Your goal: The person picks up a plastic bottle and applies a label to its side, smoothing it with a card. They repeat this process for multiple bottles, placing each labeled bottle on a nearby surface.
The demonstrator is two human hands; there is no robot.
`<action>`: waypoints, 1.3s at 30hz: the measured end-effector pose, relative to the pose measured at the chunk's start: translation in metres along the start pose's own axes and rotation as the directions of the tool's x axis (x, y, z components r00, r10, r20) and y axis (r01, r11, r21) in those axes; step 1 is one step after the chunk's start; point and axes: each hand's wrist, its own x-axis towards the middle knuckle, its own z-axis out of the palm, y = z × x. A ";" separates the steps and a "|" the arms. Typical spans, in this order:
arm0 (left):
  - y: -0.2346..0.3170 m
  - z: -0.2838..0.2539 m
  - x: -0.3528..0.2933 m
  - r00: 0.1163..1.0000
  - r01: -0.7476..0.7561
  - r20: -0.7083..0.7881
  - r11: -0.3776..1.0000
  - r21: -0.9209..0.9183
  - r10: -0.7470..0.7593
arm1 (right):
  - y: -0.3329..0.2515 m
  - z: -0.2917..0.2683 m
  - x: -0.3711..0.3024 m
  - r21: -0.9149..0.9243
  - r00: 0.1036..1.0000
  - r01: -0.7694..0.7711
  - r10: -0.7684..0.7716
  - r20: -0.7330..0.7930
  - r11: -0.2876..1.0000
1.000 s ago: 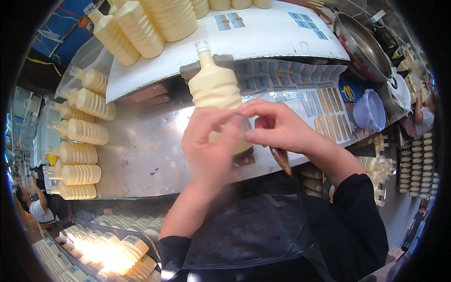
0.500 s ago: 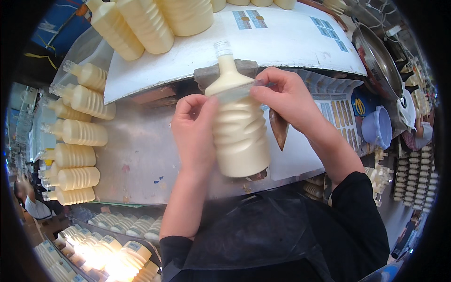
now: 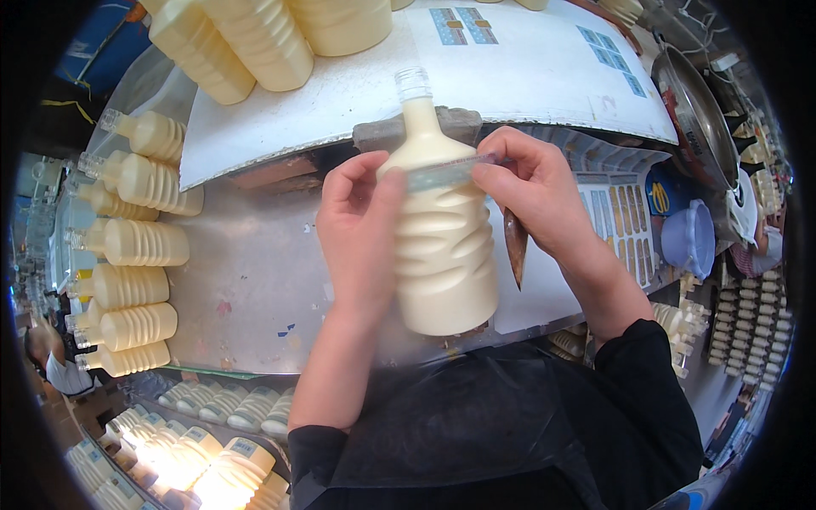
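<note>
A large cream bottle [image 3: 446, 255] with a rippled body and a clear threaded neck stands leaning back in front of me. Across its shoulder runs a pale blue, translucent label strip [image 3: 442, 175]. My left hand [image 3: 361, 212] is closed, its blurred thumb on the strip's left end and its palm beside the bottle. The strip's right end is pinched between thumb and forefinger of my right hand [image 3: 531, 183]. Below that hand's curled fingers a brown pointed tool [image 3: 515, 246] sticks out; its upper part is hidden, so how it is held I cannot tell.
Several cream bottles [image 3: 136, 242] lie in a row at the left. Bigger ones [image 3: 212, 55] stand on the white board [image 3: 340, 106], near more labels [image 3: 463, 27]. A grey block [image 3: 459, 123] sits behind the bottle. Label sheets [image 3: 629, 221], a lilac bucket [image 3: 688, 238] and a metal pan [image 3: 697, 115] are right.
Both hands and the bottle sit slightly farther right in view. The strip shows wider and flatter across the shoulder. My grip on its right end is the same.
</note>
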 end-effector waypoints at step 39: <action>-0.007 -0.001 -0.004 0.998 0.067 0.007 0.978 -0.197 -0.067 | 0.037 -0.001 0.011 0.250 0.994 -0.104 0.095 0.049 0.962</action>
